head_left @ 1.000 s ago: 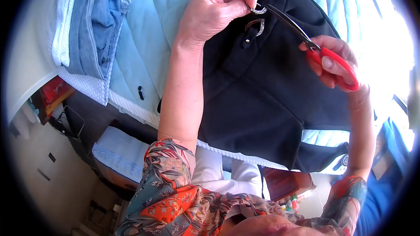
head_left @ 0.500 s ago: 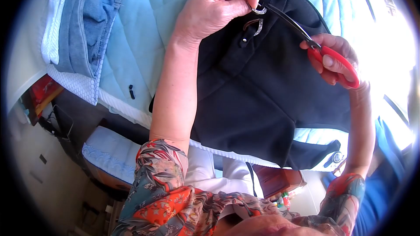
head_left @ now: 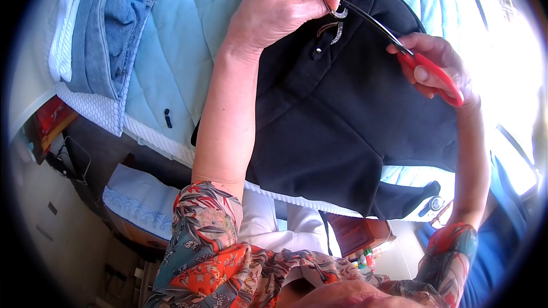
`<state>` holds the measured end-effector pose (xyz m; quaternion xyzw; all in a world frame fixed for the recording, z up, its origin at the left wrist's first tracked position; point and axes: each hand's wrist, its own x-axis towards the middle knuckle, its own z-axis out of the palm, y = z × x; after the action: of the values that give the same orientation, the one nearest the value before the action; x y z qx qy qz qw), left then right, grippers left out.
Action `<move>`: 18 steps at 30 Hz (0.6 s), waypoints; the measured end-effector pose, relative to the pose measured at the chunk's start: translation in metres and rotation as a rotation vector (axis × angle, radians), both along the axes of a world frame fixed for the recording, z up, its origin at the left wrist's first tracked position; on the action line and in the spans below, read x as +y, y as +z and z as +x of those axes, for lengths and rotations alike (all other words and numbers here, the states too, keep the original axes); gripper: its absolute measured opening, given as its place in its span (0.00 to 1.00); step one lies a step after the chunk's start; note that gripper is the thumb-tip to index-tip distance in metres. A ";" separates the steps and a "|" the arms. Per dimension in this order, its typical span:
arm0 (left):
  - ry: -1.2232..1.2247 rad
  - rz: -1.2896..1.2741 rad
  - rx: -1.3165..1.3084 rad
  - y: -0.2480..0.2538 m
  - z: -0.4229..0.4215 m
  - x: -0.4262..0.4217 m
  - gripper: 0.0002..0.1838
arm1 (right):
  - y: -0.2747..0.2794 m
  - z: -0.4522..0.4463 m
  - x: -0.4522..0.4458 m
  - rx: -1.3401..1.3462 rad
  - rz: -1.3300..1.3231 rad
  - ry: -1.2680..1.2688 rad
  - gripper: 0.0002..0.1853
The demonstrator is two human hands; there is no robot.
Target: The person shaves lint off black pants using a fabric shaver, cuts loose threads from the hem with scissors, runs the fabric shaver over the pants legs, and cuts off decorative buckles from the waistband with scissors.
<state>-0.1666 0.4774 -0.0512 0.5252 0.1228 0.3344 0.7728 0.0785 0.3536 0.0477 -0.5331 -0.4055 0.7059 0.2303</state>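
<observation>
Red scissors (head_left: 419, 61) are slanting toward the shiny buckle (head_left: 342, 14) from its right, the right hand (head_left: 444, 57) gripping them, the left hand (head_left: 277, 11) pinching the buckle's left end.

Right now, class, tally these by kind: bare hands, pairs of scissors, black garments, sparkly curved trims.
Bare hands: 2 (left hand, right hand)
Red-handled scissors: 1 pair
Black garment: 1
Sparkly curved trims: 2
Total: 6
</observation>
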 end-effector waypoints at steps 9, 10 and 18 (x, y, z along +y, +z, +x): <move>0.006 -0.050 -0.030 -0.001 0.001 0.000 0.10 | 0.001 -0.024 0.005 -0.359 0.175 0.119 0.15; 0.007 -0.040 -0.029 -0.001 0.001 0.000 0.10 | 0.001 -0.025 0.006 -0.408 0.196 0.160 0.15; 0.031 -0.131 -0.032 0.002 0.001 -0.001 0.10 | 0.002 -0.036 0.007 -0.433 0.158 0.123 0.16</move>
<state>-0.1658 0.4760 -0.0492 0.4663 0.1400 0.3457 0.8022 0.0430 0.3605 0.0494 -0.6265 -0.5314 0.5539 0.1354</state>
